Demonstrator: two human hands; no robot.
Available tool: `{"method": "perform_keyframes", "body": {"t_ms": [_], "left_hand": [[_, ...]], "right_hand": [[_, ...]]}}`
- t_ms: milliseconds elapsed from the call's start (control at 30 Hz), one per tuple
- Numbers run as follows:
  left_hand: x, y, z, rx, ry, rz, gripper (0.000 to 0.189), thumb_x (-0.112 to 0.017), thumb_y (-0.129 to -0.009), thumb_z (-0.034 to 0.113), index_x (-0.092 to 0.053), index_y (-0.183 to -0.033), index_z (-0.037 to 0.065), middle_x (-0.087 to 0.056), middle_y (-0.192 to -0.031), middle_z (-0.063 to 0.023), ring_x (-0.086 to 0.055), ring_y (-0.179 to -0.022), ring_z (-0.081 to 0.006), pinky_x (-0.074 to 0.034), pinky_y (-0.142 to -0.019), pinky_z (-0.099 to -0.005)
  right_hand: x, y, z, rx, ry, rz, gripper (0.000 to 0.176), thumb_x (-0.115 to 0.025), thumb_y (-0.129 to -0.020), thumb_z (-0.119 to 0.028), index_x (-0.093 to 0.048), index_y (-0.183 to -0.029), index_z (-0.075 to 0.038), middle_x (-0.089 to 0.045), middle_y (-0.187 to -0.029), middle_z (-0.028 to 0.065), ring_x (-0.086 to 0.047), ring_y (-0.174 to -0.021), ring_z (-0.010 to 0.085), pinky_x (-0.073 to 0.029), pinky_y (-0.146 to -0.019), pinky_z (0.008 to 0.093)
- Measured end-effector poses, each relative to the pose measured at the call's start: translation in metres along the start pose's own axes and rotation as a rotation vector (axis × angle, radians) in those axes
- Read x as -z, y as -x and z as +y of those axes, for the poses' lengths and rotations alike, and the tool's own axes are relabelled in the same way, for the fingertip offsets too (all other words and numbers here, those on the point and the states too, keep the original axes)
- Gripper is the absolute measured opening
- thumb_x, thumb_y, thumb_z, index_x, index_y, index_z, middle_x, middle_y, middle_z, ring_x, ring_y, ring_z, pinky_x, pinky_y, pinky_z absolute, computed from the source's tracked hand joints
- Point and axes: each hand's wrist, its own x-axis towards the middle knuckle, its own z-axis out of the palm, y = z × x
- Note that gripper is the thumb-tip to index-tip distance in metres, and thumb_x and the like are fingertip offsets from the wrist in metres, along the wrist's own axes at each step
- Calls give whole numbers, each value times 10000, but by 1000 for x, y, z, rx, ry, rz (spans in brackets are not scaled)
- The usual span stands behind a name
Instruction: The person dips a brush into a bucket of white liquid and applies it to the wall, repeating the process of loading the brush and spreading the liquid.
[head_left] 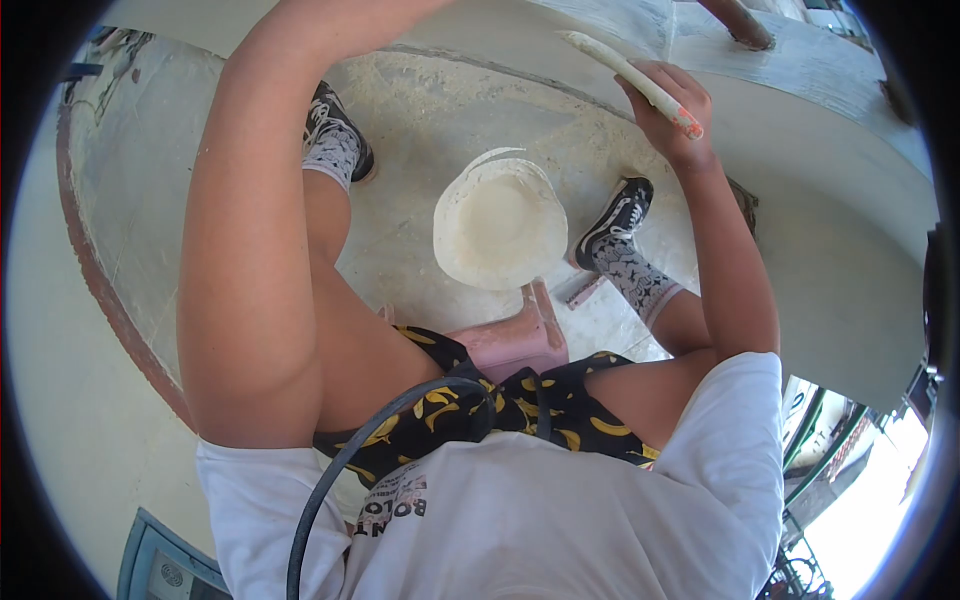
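Observation:
My right hand (674, 108) is closed round a long, pale stick-like tool (625, 75) with orange-red marks at its near end. The tool lies slantwise beside the pale curved surface (640, 30) at the top. My left forearm reaches up and out at the top edge, so the left hand is out of the picture. Between my feet on the floor stands a round white bucket (500, 225) with whitish material inside and a crusted rim.
Under me is a pink stool (510, 345). A small pinkish block (584, 291) lies near my right shoe (615, 222). My left shoe (338, 130) rests on the stained floor (410, 200). A brown bar (740, 22) meets the curved surface. A dark cable (330, 480) crosses my lap.

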Motion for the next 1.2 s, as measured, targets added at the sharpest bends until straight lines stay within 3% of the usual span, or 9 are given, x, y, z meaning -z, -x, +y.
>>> {"method": "perform_keyframes", "body": {"t_ms": [100, 267, 400, 500, 567, 700, 767, 1067, 1200], "left_hand": [[-8, -8, -6, -101, 8, 35, 355, -669, -824, 174, -615, -1074, -72, -654, -933, -225, -639, -839, -282, -497, -773, -357], [0, 2, 18, 92, 128, -71, 317, -671, -819, 143, -612, -1048, -68, -633, -827, -165, -599, -688, -195, -487, -642, -322], [-3, 2, 16, 194, 111, -171, 332, -675, -817, 149, -613, -1059, -69, -640, -853, -180, -613, -723, -217, -496, -674, -336], [-14, 7, 14, -141, -72, 118, 350, -676, -819, 154, -611, -1075, -75, -643, -876, -192, -625, -761, -235, -502, -703, -350], [-8, 1, 17, 45, 42, -30, 366, -675, -820, 160, -608, -1087, -80, -645, -894, -201, -631, -793, -251, -505, -728, -361], [-13, -6, 17, 10, -64, -12, 370, -673, -823, 164, -606, -1090, -84, -643, -888, -195, -630, -785, -246, -505, -712, -356], [-10, -4, 27, 213, 7, -56, 364, -671, -826, 168, -606, -1086, -79, -641, -876, -190, -628, -761, -235, -505, -683, -346], [-6, -5, 16, 147, 80, -61, 372, -662, -832, 177, -594, -1096, -77, -654, -907, -205, -629, -644, -225, -509, -611, -338], [-3, 7, 28, 175, 105, -106, 385, -660, -832, 185, -596, -1102, -81, -655, -931, -217, -650, -742, -251, -519, -685, -349]], "right_hand": [[4, 22, 12, -30, 8, -46, 159, -772, -739, -68, -692, -876, -64, -689, -832, 67, -662, -717, 241, -544, -641, 318], [11, 15, 35, -121, 39, -107, 138, -754, -766, -100, -692, -887, -76, -683, -830, 74, -657, -721, 259, -537, -638, 338], [32, 1, 32, -112, 66, -107, 123, -744, -778, -148, -693, -875, -92, -681, -814, 55, -648, -708, 251, -534, -618, 339], [35, 6, 25, -70, 30, -57, 118, -745, -773, -175, -692, -853, -105, -680, -797, 27, -645, -695, 237, -532, -602, 337], [30, 11, 21, -74, 0, -39, 120, -745, -774, -177, -691, -854, -107, -678, -794, 24, -643, -691, 239, -532, -599, 338], [1, 11, 19, -115, 14, -77, 137, -748, -778, -127, -692, -893, -78, -690, -846, 55, -653, -712, 246, -539, -639, 332], [-10, 4, 22, -125, 79, -96, 139, -745, -789, -149, -693, -900, -82, -691, -853, 56, -653, -711, 247, -536, -640, 329], [42, -2, 12, -155, 17, -59, 120, -729, -798, -179, -697, -889, -106, -683, -818, 35, -651, -703, 240, -531, -613, 332], [56, 35, 1, -279, -52, -60, 135, -751, -780, -150, -699, -883, -81, -684, -805, 55, -657, -702, 242, -536, -635, 329]]}}
